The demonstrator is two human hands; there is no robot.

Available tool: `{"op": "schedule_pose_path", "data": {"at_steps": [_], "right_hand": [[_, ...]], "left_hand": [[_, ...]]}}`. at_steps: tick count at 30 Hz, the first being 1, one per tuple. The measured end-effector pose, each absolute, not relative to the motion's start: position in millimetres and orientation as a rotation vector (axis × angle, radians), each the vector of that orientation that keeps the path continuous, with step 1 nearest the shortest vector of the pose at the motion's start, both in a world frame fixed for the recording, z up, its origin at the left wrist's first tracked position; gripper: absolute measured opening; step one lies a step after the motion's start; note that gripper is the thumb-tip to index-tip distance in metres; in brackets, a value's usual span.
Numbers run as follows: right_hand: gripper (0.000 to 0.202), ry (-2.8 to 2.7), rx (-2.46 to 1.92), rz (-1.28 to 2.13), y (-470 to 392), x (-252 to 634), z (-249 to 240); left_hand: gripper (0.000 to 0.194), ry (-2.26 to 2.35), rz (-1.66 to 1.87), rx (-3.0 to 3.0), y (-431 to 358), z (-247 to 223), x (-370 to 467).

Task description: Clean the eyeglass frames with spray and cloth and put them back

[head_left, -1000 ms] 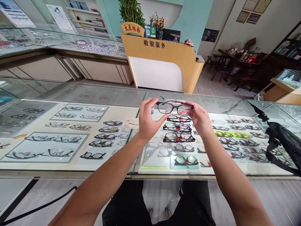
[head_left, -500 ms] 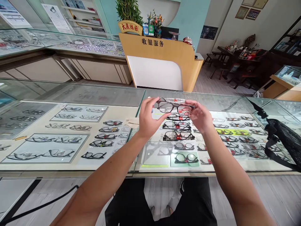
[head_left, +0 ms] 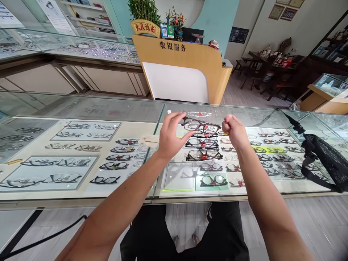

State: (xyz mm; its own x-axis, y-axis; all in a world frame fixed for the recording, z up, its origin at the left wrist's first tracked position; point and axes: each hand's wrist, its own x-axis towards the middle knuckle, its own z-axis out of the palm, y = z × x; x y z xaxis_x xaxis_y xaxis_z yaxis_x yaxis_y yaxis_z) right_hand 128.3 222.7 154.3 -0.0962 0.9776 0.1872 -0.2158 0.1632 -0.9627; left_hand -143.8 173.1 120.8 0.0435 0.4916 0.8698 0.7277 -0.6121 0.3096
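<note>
My left hand [head_left: 171, 134] holds a pair of dark-framed eyeglasses [head_left: 202, 127] by one side, thumb below and fingers above. The glasses hang tilted over the glass counter, their right end lower and free. A short gap to the right of them, my right hand [head_left: 234, 129] is closed with its fingers curled in. Whatever may be inside those fingers is hidden. Below both hands, several dark eyeglasses [head_left: 203, 155] with red tags lie in a column inside the display case. A clear frame with a red tag [head_left: 199, 114] shows just behind the held pair.
The glass display counter [head_left: 160, 145] spans my front, with more eyeglasses on trays [head_left: 49, 172] at the left. A black mesh bag [head_left: 322, 159] with straps rests at the right end. Beyond stand a wooden cashier desk [head_left: 179, 58] and another glass case [head_left: 89, 49].
My right hand has let go of the eyeglasses, moved slightly right and closed. The glasses now tilt down to the right, held by my left hand alone. The view has shifted a little.
</note>
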Motion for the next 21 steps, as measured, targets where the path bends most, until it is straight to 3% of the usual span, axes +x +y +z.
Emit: {"op": "schedule_pose_path", "data": {"at_steps": [9,14,21], "right_hand": [[0.076,-1.639,-0.931,0.803,202.7,117.6,163.3],[0.025,-1.929,-0.825,0.577,197.5,111.3,158.6],[0.009,-2.018,-0.786,0.546,203.5,111.2,145.0]], "left_hand": [[0.066,-1.133,-1.516,-2.149,172.4,123.9,-140.7],[0.062,-1.212,-1.476,-2.195,168.0,126.0,-139.4],[0.06,-1.228,-1.469,-2.247,162.5,130.2,-136.9]]}}
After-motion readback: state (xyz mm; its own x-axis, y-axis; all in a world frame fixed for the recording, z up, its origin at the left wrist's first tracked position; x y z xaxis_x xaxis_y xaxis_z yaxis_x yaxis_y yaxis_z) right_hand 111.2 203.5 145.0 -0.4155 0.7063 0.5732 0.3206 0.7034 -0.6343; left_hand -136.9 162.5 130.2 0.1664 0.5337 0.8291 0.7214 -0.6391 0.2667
